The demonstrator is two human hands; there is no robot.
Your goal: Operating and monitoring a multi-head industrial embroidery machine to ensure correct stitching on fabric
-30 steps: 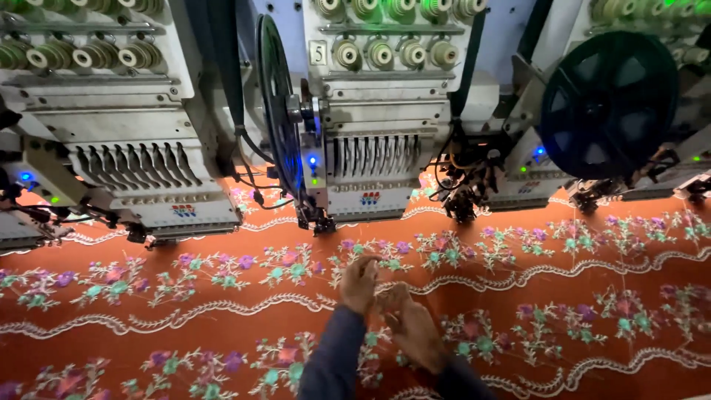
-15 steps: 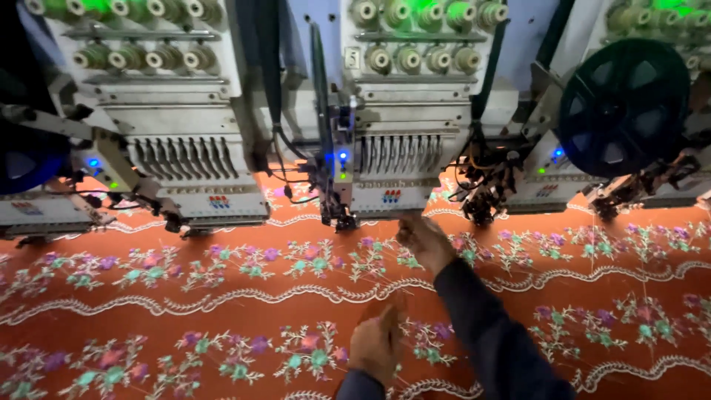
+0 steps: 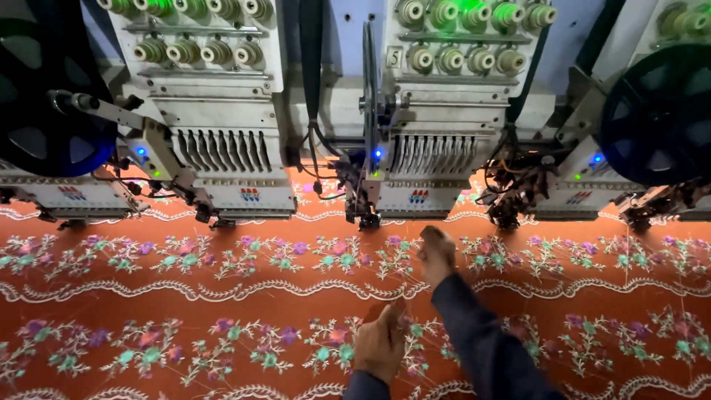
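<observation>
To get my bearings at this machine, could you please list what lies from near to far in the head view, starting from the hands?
Left hand → right hand → orange fabric with embroidered flowers → grey embroidery machine head with blue light → row of pale thread spools

Embroidery heads [image 3: 415, 159] ahead — fabric [image 3: 185, 296] open

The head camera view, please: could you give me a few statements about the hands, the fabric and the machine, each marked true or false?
1. The fabric is orange-red with embroidered flowers. True.
2. The right hand reaches farther toward the embroidery heads than the left hand. True.
3. Both hands rest flat on a bare wooden table. False: they are over the embroidered fabric.
4. The right arm is bare. False: it wears a dark sleeve.
5. Small blue lights glow on the machine. True.
</observation>
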